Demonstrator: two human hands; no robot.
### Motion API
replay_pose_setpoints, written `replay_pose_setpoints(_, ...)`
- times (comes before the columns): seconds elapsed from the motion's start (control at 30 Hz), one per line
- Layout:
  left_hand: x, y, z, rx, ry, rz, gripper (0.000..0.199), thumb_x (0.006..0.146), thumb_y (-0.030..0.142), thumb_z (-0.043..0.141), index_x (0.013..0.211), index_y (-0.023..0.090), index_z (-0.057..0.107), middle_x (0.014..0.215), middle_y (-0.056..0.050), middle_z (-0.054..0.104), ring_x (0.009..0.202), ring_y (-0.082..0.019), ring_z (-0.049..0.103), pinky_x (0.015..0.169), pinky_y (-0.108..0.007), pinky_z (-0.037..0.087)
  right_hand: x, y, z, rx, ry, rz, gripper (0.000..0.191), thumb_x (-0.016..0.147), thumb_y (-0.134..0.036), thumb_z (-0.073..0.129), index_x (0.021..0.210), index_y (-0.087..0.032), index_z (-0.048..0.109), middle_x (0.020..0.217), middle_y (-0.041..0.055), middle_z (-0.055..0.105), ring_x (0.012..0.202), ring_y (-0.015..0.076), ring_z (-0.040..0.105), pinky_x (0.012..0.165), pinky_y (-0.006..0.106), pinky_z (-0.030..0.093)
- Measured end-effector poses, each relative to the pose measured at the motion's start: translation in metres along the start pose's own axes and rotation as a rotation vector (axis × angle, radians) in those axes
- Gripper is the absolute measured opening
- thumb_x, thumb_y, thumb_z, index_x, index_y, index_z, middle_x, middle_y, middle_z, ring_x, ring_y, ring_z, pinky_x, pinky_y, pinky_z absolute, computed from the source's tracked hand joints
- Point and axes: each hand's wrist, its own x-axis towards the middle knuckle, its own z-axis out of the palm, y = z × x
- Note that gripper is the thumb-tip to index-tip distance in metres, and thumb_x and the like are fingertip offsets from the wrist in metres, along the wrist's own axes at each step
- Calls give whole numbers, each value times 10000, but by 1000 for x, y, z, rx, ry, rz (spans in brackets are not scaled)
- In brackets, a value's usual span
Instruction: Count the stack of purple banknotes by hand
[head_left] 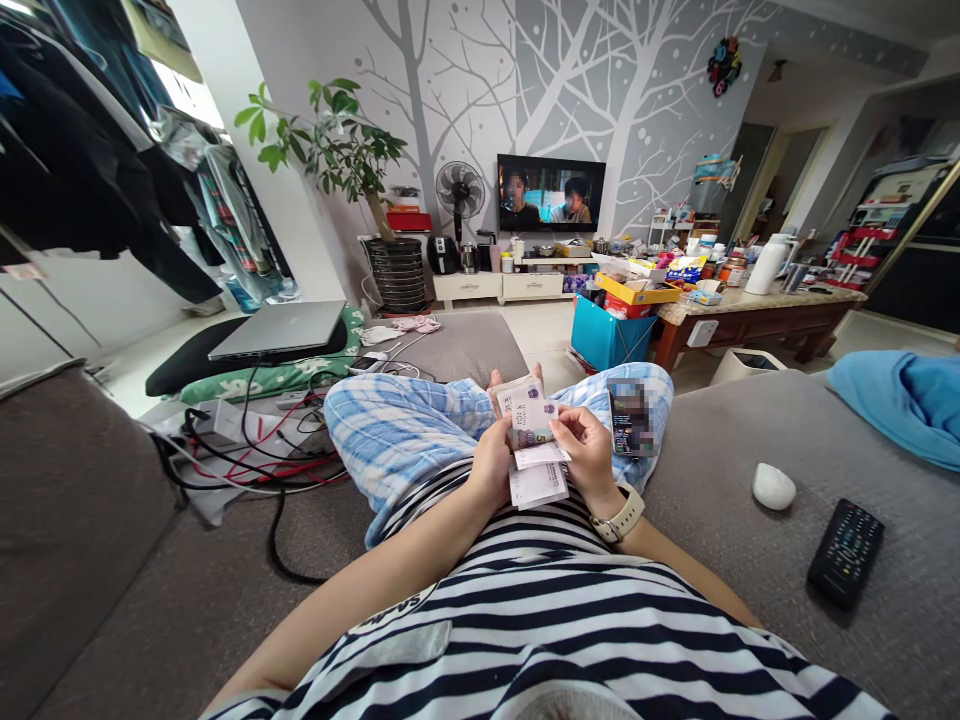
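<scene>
Several banknotes [530,412] are fanned out between my two hands, above my lap. My left hand [491,465] is closed round their left side, with most of its fingers hidden behind the paper. On the right, my right hand [586,445] pinches the edge of a note between thumb and fingers; its wrist wears a cream-banded watch [619,515]. Lower notes [538,484] hang folded or overlapping beneath the upper ones, close to my striped shirt. A phone [628,420] with a lit screen rests on my leg, just right of my right hand.
On the sofa to the right lie a black remote [846,552], a white rounded object [773,487] and a blue cloth [900,400]. Tangled cables [247,450] and a closed laptop [279,329] lie on the left. Ahead stand a blue box [609,335] and a crowded table [739,308].
</scene>
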Motion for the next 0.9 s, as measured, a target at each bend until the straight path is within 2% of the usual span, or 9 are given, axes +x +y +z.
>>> replay_pose_setpoints(0.13, -2, -1, -3, -15, -52, 25, 243, 739, 289, 636, 899, 120, 706, 798, -72, 748, 872, -267, 711, 799, -352, 563, 0, 0, -1, -1, -1, -3, 198, 784, -384, 687, 772, -198, 621, 978, 78, 719, 892, 220, 668, 845, 369, 524)
replay_pose_setpoints(0.3, -6, 3, 1, 22, 50, 11, 185, 732, 278, 620, 821, 138, 701, 746, -59, 740, 844, -273, 713, 756, -369, 573, -1, -1, -1, -24, 7, -23, 196, 788, -377, 681, 778, -190, 624, 955, 71, 720, 862, 207, 660, 817, 349, 519)
replay_pose_setpoints(0.5, -8, 6, 4, 5, 54, -3, 165, 691, 245, 616, 784, 135, 698, 741, -70, 739, 819, -271, 711, 706, -354, 569, -2, -5, -2, -130, 27, -83, 161, 804, -348, 667, 779, -194, 629, 774, 14, 638, 682, 145, 543, 664, 280, 446)
replay_pose_setpoints(0.67, -11, 10, 3, 73, 16, 7, 164, 638, 278, 658, 719, 137, 678, 682, -52, 717, 787, -268, 694, 683, -329, 547, -4, -6, -2, -86, -76, -65, 167, 822, -357, 650, 794, -197, 612, 673, -25, 531, 600, 121, 439, 580, 260, 376)
replay_pose_setpoints(0.8, -10, 9, 1, 75, 28, 19, 198, 643, 331, 699, 704, 146, 663, 677, -41, 700, 770, -249, 678, 687, -314, 529, -5, -9, -2, -47, -138, -71, 209, 858, -387, 605, 777, -194, 611, 665, -19, 528, 616, 129, 449, 585, 263, 369)
replay_pose_setpoints(0.9, -9, 7, 1, 67, 32, 7, 188, 661, 333, 695, 694, 153, 651, 678, -41, 695, 770, -246, 674, 696, -316, 528, -6, -10, -3, -37, -137, -72, 231, 875, -399, 581, 773, -194, 612, 668, -13, 540, 627, 137, 467, 589, 266, 370)
